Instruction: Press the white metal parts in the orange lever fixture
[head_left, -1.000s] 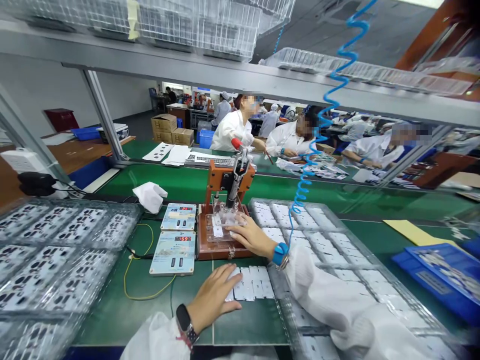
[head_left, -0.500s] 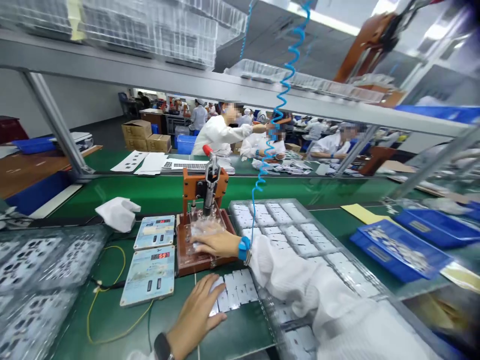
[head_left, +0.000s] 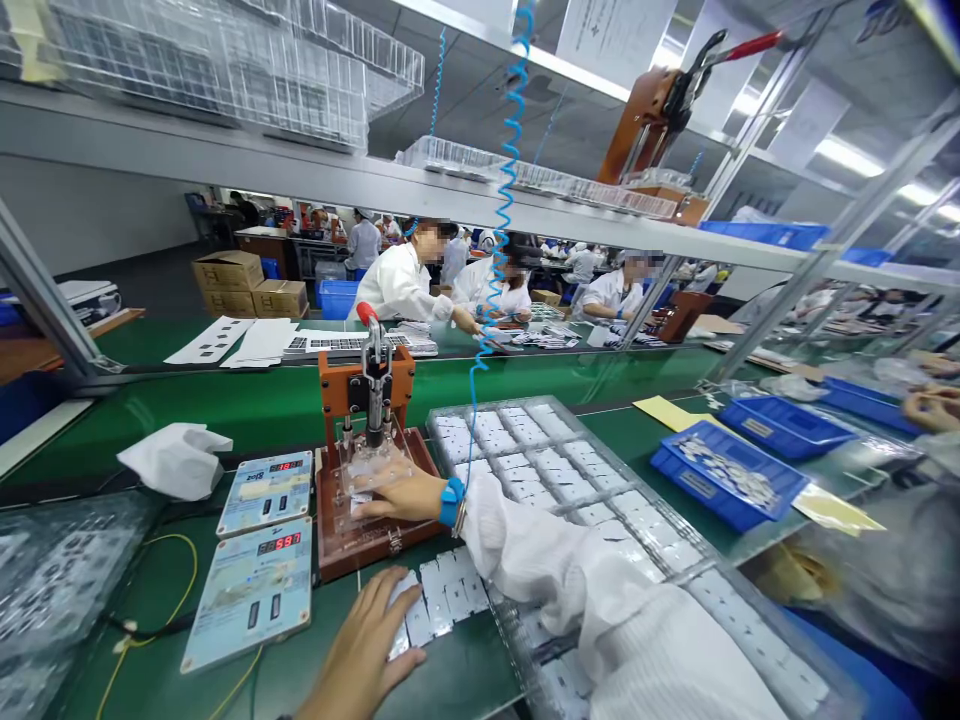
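My right hand (head_left: 401,493), with a blue wrist strap (head_left: 451,502), reaches into the orange and brown press fixture (head_left: 352,545), its fingers under the clear plate near the clamp; what its fingertips touch is hard to see. My left hand (head_left: 367,640) lies on the green mat with its fingers spread, its fingertips over the left end of a row of flat white pieces (head_left: 450,592). Left of the press are two pale blue counter boxes with red digits, an upper one (head_left: 264,490) and a lower one (head_left: 251,592).
A clear tray (head_left: 559,465) of white pieces lies under my right sleeve. Blue bins (head_left: 697,487) stand at the right. Another bagged tray (head_left: 60,590) is at the left, beside a crumpled white cloth (head_left: 178,460). A coiled blue hose (head_left: 504,200) hangs ahead. Co-workers sit across.
The view has shifted, so the bench appears further left and more shows at the right. Both hands keep nearly the same places. A co-worker's arm across the bench has lowered.
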